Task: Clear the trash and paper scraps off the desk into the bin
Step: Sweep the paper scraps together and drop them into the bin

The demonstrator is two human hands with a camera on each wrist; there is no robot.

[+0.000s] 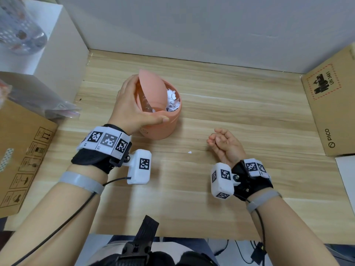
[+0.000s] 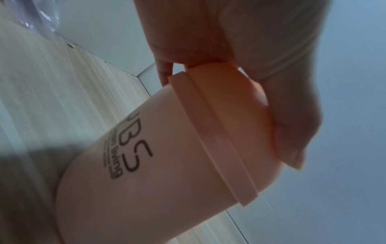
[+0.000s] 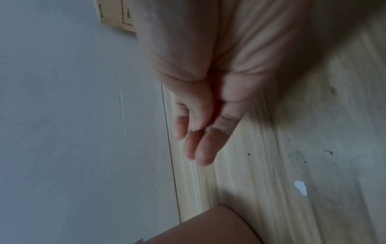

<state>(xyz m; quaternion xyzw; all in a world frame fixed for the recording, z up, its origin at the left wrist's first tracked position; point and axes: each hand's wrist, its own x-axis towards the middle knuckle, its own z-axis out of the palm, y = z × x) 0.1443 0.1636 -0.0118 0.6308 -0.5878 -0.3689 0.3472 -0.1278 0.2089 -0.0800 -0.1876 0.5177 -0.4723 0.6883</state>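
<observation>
A pink bin (image 1: 163,129) stands on the wooden desk (image 1: 240,116), its swing lid (image 1: 152,87) tipped up. White paper scraps (image 1: 173,101) fill the inside. My left hand (image 1: 132,108) grips the bin's top, thumb along the near rim and fingers behind the lid. The left wrist view shows the bin's printed side (image 2: 156,165) with the hand on its cap. My right hand (image 1: 224,143) hovers to the bin's right, palm up, fingers (image 3: 200,145) loosely curled and holding nothing I can see. One small white scrap (image 1: 189,152) (image 3: 300,187) lies on the desk between my hands.
A cardboard box (image 1: 23,160) and a plastic bag (image 1: 38,96) sit at the left. A white box (image 1: 57,45) stands at the back left. A PICO carton (image 1: 330,104) borders the right side. A grey wall (image 1: 192,25) closes the back.
</observation>
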